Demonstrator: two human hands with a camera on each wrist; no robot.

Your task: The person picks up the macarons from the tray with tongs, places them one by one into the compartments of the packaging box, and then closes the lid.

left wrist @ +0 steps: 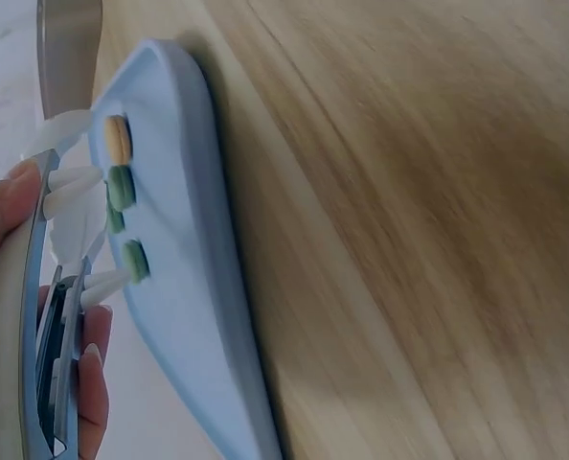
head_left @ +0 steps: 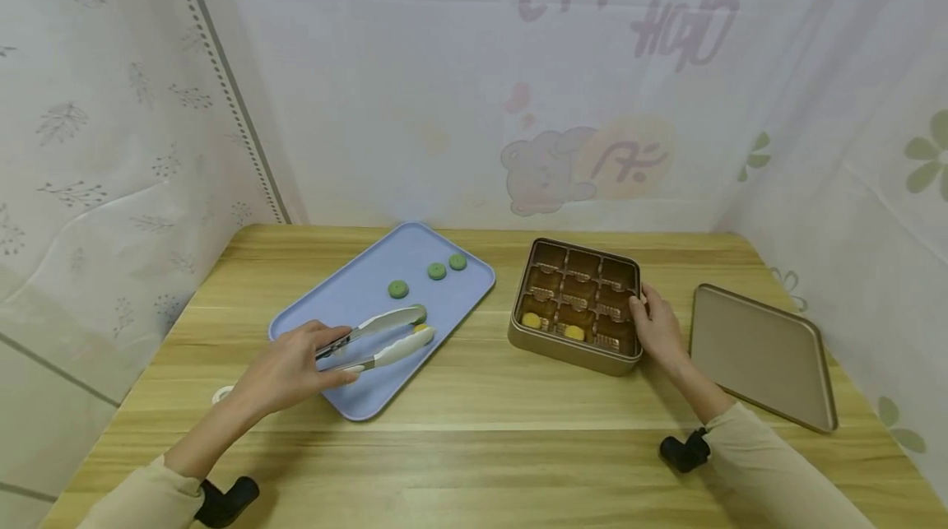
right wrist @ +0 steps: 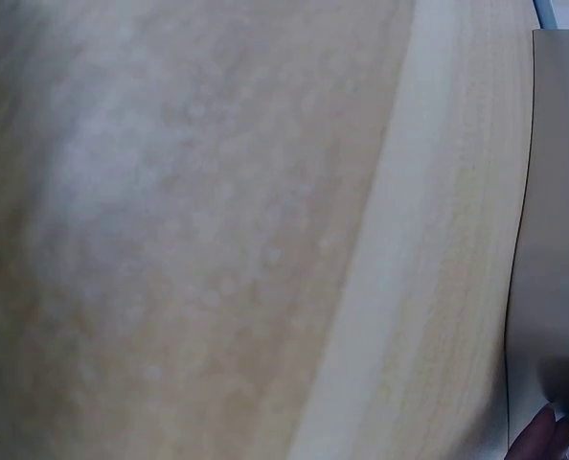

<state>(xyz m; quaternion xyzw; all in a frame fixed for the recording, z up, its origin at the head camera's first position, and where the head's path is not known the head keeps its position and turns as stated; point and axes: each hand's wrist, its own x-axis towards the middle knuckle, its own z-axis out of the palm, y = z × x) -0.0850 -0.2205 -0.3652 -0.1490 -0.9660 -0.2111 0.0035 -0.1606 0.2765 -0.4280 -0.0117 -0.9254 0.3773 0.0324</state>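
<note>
Tongs (head_left: 378, 339) gripped in left hand (head_left: 290, 368), tips closing on a yellow cookie (head_left: 422, 330) on the blue tray (head_left: 348, 299). Right hand (head_left: 659, 331) holds the tin (head_left: 578, 307) rim. Two yellow pieces are in the tin; three green cookies (head_left: 398, 289) left beyond the tongs.

Tray (head_left: 348, 299) left, box (head_left: 573, 344) centre, lid (head_left: 763, 356) right, all on table (head_left: 481, 447).

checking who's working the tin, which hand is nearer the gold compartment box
Right. The right hand grips the near right rim of the gold compartment box. The left hand is well off to the left, holding tongs over the blue tray.
</note>
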